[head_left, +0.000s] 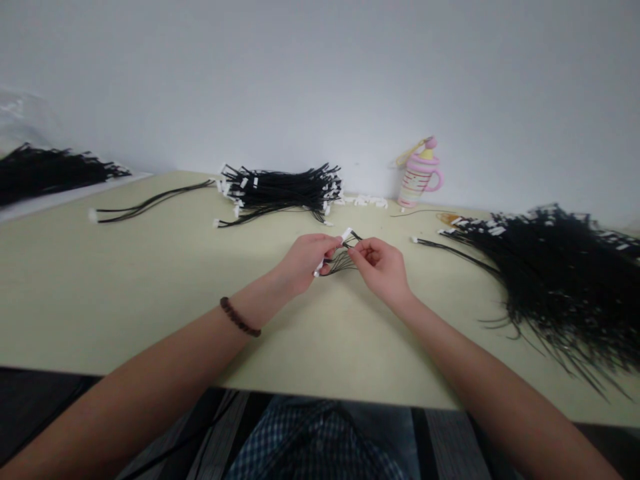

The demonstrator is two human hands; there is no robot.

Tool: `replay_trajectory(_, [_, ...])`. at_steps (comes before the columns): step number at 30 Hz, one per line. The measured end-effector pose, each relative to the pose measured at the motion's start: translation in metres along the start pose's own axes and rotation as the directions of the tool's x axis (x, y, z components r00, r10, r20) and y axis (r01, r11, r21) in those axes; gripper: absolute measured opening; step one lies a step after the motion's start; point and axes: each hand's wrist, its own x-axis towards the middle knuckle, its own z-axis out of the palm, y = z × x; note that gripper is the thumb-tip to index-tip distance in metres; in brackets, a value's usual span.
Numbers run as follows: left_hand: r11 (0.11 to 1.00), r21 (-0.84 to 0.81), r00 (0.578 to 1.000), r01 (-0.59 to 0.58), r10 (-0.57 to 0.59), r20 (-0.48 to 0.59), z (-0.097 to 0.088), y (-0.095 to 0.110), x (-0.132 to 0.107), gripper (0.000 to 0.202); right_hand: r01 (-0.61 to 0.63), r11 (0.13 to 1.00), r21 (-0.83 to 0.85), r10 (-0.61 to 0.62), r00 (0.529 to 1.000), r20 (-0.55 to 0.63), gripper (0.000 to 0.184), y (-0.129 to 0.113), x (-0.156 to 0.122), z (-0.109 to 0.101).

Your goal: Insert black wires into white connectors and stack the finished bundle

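Head view: thin black wire bundle

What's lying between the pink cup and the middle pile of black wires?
Small white plastic pieces lie in a row on the table between the pink cup and the middle pile of black wires, as the head view shows.

And here we are at a small assembly workshop: a plain pale worktop against a bare white wall, a pile of black wires at the back, a bigger heap on the right (white plugs on the ends), another stack far left.
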Motion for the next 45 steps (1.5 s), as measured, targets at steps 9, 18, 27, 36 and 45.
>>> replay_trajectory(9, [1.0, 0.003, 0.999, 0.028, -0.028, -0.031, 0.003, -0.003, 0.0, 0.019, 0.018, 0.999, -0.027, -0.018, 1.0, 0.001, 0.019, 0.004, 0.001, 0.001])
replay_trajectory(18, [1.0, -0.013, 0.999, -0.003, 0.002, -0.043, 0.001, -0.005, 0.001, 0.018, -0.006, 1.0, -0.013, 0.006, 1.0, -0.028, 0.02, 0.003, 0.001, 0.001])
replay_trajectory(27, [0.998, -0.046, 0.994, -0.054, 0.049, -0.101, -0.002, 0.001, 0.002, 0.014, 0.011, 1.0, -0.005, -0.011, 0.999, -0.035, 0.02, 0.004, 0.001, 0.001])
replay_trajectory(36, [0.998, -0.041, 0.999, -0.051, 0.05, -0.02, 0.006, -0.016, -0.002, 0.02, 0.001, 1.0, -0.016, -0.002, 1.0, -0.015, 0.02, 0.003, -0.001, 0.002])
replay_trajectory(45, [0.994, -0.086, 0.992, -0.065, 0.055, -0.115, 0.005, -0.005, 0.001, 0.016, -0.013, 1.0, 0.022, 0.013, 0.999, -0.036, 0.023, 0.001, 0.0, 0.001])
